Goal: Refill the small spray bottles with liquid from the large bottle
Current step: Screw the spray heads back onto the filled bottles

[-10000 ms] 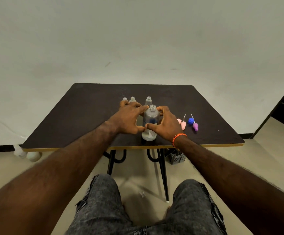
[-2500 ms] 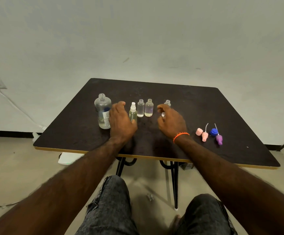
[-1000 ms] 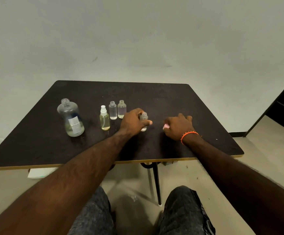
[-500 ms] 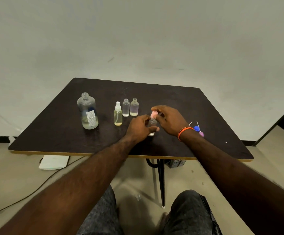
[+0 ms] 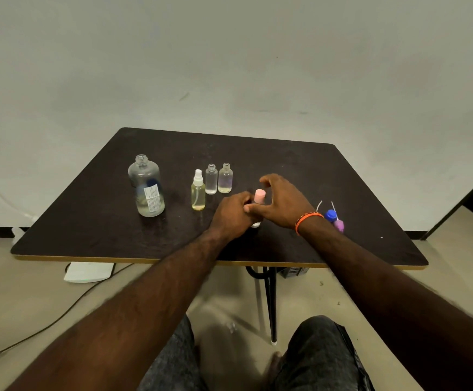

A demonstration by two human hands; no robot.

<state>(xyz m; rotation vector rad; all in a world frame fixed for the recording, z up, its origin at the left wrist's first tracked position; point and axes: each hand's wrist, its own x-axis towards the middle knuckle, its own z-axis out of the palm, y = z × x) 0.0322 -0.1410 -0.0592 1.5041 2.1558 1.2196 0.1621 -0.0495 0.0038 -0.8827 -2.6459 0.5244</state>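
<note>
The large clear bottle (image 5: 146, 187) stands open-necked at the table's left, with a little liquid at its bottom. To its right stands a small bottle with a white spray top (image 5: 198, 193). Behind that one are two open small bottles (image 5: 211, 180) (image 5: 225, 179). My left hand (image 5: 232, 214) grips another small bottle (image 5: 256, 224), of which only the base shows. A pink spray cap (image 5: 259, 196) sits on its neck. My right hand (image 5: 283, 204) curls round that cap, thumb at its base.
A blue cap (image 5: 330, 214) and a purple spray cap (image 5: 339, 224) with thin white tubes lie right of my right wrist. The dark table (image 5: 88, 235) ends at a yellow front edge. A white device (image 5: 88, 272) and a cable lie on the floor.
The large bottle was set down at the left. My right hand picked up the pink spray cap and brought it onto the small bottle held by my left hand.
</note>
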